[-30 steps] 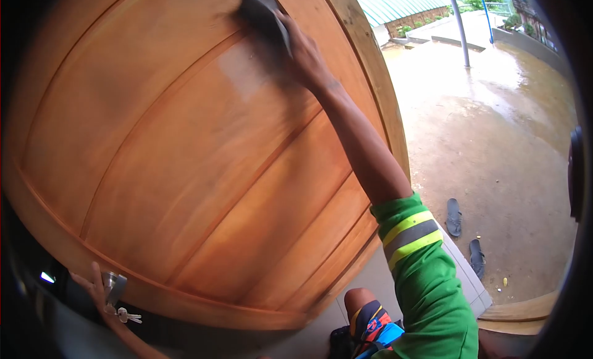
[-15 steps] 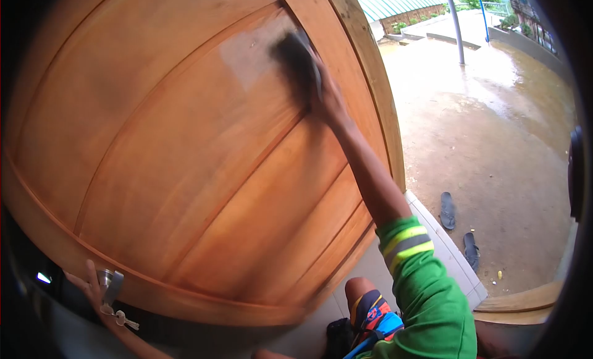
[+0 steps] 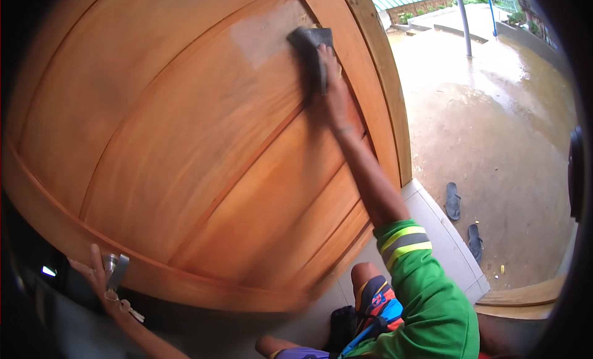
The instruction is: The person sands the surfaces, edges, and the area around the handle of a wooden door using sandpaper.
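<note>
A panelled wooden door [image 3: 204, 130] fills the left and middle of the head view. My right hand [image 3: 332, 71] is closed on a dark sheet that looks like sandpaper [image 3: 307, 45], pressed against the door's upper panel near its right frame strip. Beside the sheet is a pale, greyish patch [image 3: 262, 34] on the wood. At the lower left, my left hand [image 3: 96, 274] rests at the door's edge with its fingers spread, next to a metal door handle [image 3: 118, 271]. Keys [image 3: 131, 310] hang from the lock by that hand.
Past the door frame [image 3: 386, 87] lies wet, muddy ground [image 3: 469, 130] with a grey pole [image 3: 463, 22]. Two dark flip-flops [image 3: 453, 201] lie outside, close to the tiled floor [image 3: 435, 229]. My bent knee [image 3: 365, 274] is below the door.
My right hand and the sandpaper have shifted slightly right and now show less blur. The whole view has moved a little. My left hand stays at the door's edge.
</note>
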{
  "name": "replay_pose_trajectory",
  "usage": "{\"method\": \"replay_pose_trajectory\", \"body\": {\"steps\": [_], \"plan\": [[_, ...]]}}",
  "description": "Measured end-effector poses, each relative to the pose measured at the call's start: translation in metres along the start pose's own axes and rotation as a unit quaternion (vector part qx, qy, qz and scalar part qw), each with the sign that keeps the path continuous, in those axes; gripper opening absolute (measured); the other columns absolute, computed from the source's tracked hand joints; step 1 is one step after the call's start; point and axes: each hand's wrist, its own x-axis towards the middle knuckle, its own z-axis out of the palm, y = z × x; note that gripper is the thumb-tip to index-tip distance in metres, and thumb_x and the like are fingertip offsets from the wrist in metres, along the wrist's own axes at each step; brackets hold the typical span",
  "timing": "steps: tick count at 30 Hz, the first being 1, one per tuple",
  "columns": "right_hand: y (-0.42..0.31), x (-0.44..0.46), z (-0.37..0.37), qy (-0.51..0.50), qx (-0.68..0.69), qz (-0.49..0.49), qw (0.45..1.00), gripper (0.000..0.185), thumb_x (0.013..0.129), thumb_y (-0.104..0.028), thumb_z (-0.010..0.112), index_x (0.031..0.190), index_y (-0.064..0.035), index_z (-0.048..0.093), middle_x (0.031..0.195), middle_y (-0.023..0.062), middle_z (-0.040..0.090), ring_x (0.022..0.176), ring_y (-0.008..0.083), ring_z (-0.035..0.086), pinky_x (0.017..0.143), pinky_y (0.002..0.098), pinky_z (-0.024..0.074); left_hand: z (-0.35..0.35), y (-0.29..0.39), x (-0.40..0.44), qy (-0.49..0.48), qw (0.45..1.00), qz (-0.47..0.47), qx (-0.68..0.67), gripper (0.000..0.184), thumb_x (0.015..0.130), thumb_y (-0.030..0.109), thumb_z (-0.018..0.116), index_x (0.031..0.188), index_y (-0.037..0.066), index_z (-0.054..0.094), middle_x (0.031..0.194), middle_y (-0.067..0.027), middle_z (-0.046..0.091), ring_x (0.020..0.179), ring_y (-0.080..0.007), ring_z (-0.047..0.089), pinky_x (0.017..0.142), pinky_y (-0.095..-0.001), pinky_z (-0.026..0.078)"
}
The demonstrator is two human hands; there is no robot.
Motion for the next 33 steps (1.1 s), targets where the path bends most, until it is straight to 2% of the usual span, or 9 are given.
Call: {"method": "replay_pose_trajectory", "body": {"steps": [5, 8, 12, 17, 20, 23, 26, 29, 33], "plan": [[-0.112, -0.028, 0.032, -0.107, 0.045, -0.167, 0.979, 0.054, 0.102, -0.011, 0.046, 0.155, -0.0060, 0.044, 0.165, 0.0159, 0.035, 0.156, 0.0270, 0.027, 0.128, 0.0423, 0.0250, -0.006, -0.047, 0.021, 0.016, 0.999, 0.048, -0.005, 0.085, 0.101, 0.032, 0.069, 0.161, 0.000, 0.018, 0.159, -0.0245, 0.029, 0.137, -0.0313, 0.043, 0.115, -0.0384, 0.036], [-0.007, -0.033, -0.012, -0.118, -0.219, -0.209, 0.946, 0.058, 0.099, -0.008, 0.050, 0.156, -0.0084, 0.042, 0.166, 0.0132, 0.033, 0.154, 0.0278, 0.032, 0.127, 0.0411, 0.0285, 0.000, -0.049, 0.020, 0.027, 0.998, 0.041, -0.045, 0.084, 0.101, 0.032, 0.068, 0.160, -0.001, 0.019, 0.159, -0.0244, 0.026, 0.137, -0.0311, 0.042, 0.116, -0.0385, 0.036], [0.055, -0.040, -0.012, 0.023, 0.158, 0.147, 0.976, 0.053, 0.099, -0.001, 0.049, 0.152, -0.0029, 0.047, 0.160, 0.0197, 0.042, 0.151, 0.0341, 0.037, 0.126, 0.0396, 0.0289, 0.001, -0.017, 0.004, -0.001, 0.999, 0.039, -0.018, 0.086, 0.101, 0.032, 0.069, 0.160, -0.002, 0.018, 0.159, -0.0256, 0.026, 0.138, -0.0301, 0.042, 0.115, -0.0403, 0.037], [-0.125, -0.053, 0.029, -0.085, 0.057, -0.059, 0.993, 0.052, 0.100, -0.007, 0.049, 0.152, -0.0071, 0.049, 0.161, 0.0150, 0.042, 0.152, 0.0308, 0.037, 0.127, 0.0440, 0.0277, 0.000, -0.036, 0.015, 0.000, 0.997, 0.054, -0.047, 0.068, 0.101, 0.027, 0.068, 0.157, 0.006, 0.035, 0.161, -0.0279, 0.021, 0.139, -0.0364, 0.040, 0.114, -0.0424, 0.038], [-0.004, -0.061, -0.010, -0.128, -0.301, -0.272, 0.905, 0.057, 0.101, -0.007, 0.046, 0.157, -0.0038, 0.038, 0.159, 0.0120, 0.046, 0.149, 0.0253, 0.042, 0.126, 0.0399, 0.0321, -0.002, -0.062, 0.021, -0.006, 0.991, 0.130, 0.014, 0.064, 0.102, 0.026, 0.067, 0.157, 0.009, 0.039, 0.159, -0.0285, 0.023, 0.139, -0.0377, 0.040, 0.113, -0.0424, 0.039], [0.087, -0.061, -0.033, -0.050, 0.318, 0.215, 0.922, 0.058, 0.098, -0.002, 0.045, 0.156, -0.0019, 0.041, 0.165, 0.0166, 0.035, 0.153, 0.0288, 0.034, 0.127, 0.0414, 0.0256, -0.010, -0.072, 0.016, 0.000, 0.984, 0.170, 0.060, 0.075, 0.101, 0.029, 0.069, 0.159, 0.005, 0.029, 0.156, -0.0267, 0.030, 0.137, -0.0348, 0.042, 0.112, -0.0422, 0.041], [-0.050, -0.052, -0.001, 0.025, 0.007, 0.085, 0.996, 0.056, 0.099, 0.000, 0.040, 0.155, 0.0018, 0.041, 0.166, 0.0178, 0.033, 0.155, 0.0312, 0.030, 0.127, 0.0423, 0.0262, 0.010, -0.023, 0.007, 0.011, 0.998, 0.061, -0.004, 0.087, 0.099, 0.032, 0.071, 0.161, 0.002, 0.018, 0.153, -0.0246, 0.035, 0.135, -0.0318, 0.044, 0.111, -0.0415, 0.041], [-0.153, -0.073, 0.034, -0.146, 0.111, -0.064, 0.981, 0.063, 0.095, -0.003, 0.050, 0.157, -0.0040, 0.040, 0.167, 0.0164, 0.032, 0.156, 0.0307, 0.028, 0.129, 0.0452, 0.0215, 0.001, -0.016, 0.005, 0.011, 0.999, 0.033, -0.017, 0.090, 0.099, 0.033, 0.071, 0.162, 0.002, 0.016, 0.151, -0.0239, 0.037, 0.134, -0.0305, 0.045, 0.110, -0.0402, 0.042], [0.010, -0.067, -0.009, -0.141, -0.160, -0.156, 0.964, 0.059, 0.097, -0.001, 0.047, 0.156, -0.0038, 0.040, 0.165, 0.0156, 0.036, 0.152, 0.0260, 0.036, 0.128, 0.0389, 0.0261, 0.003, -0.052, 0.017, 0.033, 0.997, 0.056, -0.044, 0.086, 0.098, 0.034, 0.073, 0.161, 0.002, 0.023, 0.154, -0.0244, 0.033, 0.136, -0.0308, 0.044, 0.111, -0.0389, 0.041]]}}
